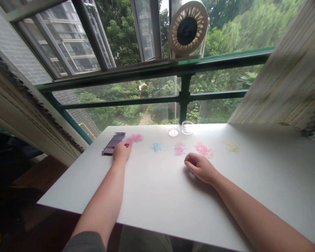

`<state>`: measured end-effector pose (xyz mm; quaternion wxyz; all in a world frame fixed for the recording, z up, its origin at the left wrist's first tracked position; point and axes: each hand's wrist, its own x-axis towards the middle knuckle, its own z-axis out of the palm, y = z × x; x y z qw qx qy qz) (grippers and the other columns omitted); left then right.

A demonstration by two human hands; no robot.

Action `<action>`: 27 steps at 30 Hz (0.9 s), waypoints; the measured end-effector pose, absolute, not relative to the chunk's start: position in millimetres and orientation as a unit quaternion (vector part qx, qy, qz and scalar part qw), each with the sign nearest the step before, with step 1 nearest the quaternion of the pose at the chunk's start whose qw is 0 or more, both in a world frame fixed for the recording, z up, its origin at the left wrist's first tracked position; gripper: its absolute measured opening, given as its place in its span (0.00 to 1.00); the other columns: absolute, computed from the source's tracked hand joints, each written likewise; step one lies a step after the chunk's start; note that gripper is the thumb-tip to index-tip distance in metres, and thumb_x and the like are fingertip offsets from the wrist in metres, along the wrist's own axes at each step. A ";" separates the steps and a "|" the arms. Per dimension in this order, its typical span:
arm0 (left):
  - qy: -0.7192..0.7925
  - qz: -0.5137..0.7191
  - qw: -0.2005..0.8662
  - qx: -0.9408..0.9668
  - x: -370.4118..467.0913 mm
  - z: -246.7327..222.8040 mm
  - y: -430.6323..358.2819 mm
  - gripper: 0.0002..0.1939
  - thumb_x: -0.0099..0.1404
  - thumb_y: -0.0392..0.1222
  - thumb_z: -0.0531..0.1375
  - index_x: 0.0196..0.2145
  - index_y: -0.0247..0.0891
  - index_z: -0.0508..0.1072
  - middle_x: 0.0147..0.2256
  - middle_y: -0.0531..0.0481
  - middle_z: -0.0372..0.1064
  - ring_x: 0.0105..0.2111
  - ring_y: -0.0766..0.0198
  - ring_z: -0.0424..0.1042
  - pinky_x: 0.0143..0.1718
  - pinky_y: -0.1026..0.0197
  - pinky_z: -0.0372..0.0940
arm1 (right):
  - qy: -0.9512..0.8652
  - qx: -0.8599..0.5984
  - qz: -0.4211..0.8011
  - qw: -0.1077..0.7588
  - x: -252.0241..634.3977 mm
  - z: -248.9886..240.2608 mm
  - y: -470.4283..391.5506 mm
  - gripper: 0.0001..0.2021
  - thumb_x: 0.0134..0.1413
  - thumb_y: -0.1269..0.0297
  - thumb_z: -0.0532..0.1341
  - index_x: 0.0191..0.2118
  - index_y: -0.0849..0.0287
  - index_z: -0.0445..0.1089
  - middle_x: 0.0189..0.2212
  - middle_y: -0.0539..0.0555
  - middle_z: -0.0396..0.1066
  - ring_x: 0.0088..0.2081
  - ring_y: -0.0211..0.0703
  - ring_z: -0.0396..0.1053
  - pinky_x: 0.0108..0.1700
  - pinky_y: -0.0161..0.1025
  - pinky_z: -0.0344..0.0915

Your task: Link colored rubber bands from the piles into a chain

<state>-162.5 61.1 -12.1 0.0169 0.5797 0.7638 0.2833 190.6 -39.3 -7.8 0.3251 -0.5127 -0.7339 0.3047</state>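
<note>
My left hand (122, 151) is closed, its fingertips at the near edge of a pink pile (135, 138) of thin loops that look like small rubber bands. A phone (112, 144) lies just left of that hand, partly behind it. My right hand (201, 168) is closed too, thumb and fingers curled together, just in front of a coral-pink pile (203, 149). Whatever either hand pinches, if anything, is too small to see. Between the hands lie a blue pile (156, 146) and a lilac-pink pile (179, 148); a yellow pile (232, 147) is farther right.
At the back edge of the white table (152, 189) stand a clear round container (187, 128) and a flat clear lid or dish (173, 132). Behind them run a green railing (183, 94) and a window. A round fan (187, 29) stands above the railing; curtains (267, 70) flank both sides.
</note>
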 end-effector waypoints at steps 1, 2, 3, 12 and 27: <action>0.764 0.283 0.014 0.580 -162.5 -12.4 61.2 0.11 0.54 0.45 0.58 0.32 0.38 0.76 0.32 0.42 0.75 0.35 0.53 0.72 0.35 0.57 0.64 | -0.734 -0.514 0.304 0.325 190.5 -7.5 -39.3 0.05 0.51 0.64 0.54 0.28 0.58 0.63 0.21 0.47 0.64 0.23 0.36 0.60 0.27 0.35 0.57; 0.764 0.282 0.012 0.580 -162.6 -12.6 61.2 0.11 0.54 0.45 0.57 0.32 0.38 0.76 0.32 0.41 0.75 0.35 0.53 0.72 0.35 0.57 0.64 | -0.733 -0.514 0.304 0.325 190.4 -7.2 -39.3 0.05 0.51 0.64 0.54 0.28 0.58 0.63 0.21 0.47 0.64 0.23 0.36 0.61 0.27 0.35 0.57; 0.764 0.282 0.010 0.580 -162.9 -12.8 61.0 0.11 0.55 0.45 0.57 0.32 0.38 0.76 0.32 0.41 0.75 0.35 0.52 0.72 0.35 0.57 0.64 | -0.733 -0.515 0.304 0.325 190.3 -7.0 -39.4 0.05 0.51 0.64 0.54 0.28 0.58 0.63 0.21 0.47 0.64 0.23 0.36 0.61 0.27 0.35 0.57; 0.753 0.307 -0.003 0.581 -162.2 -7.6 55.9 0.13 0.58 0.46 0.54 0.32 0.36 0.74 0.32 0.41 0.75 0.35 0.54 0.72 0.37 0.59 0.64 | -0.730 -0.517 0.304 0.327 190.3 -6.6 -39.7 0.05 0.51 0.64 0.54 0.29 0.58 0.64 0.21 0.47 0.64 0.23 0.37 0.61 0.27 0.35 0.58; 0.688 0.350 0.021 0.636 -142.1 0.3 49.9 0.13 0.62 0.43 0.50 0.34 0.35 0.72 0.33 0.44 0.73 0.35 0.58 0.71 0.39 0.60 0.64 | -0.731 -0.512 0.313 0.325 190.0 -7.8 -38.8 0.05 0.51 0.64 0.54 0.28 0.58 0.63 0.21 0.47 0.64 0.23 0.36 0.60 0.27 0.35 0.57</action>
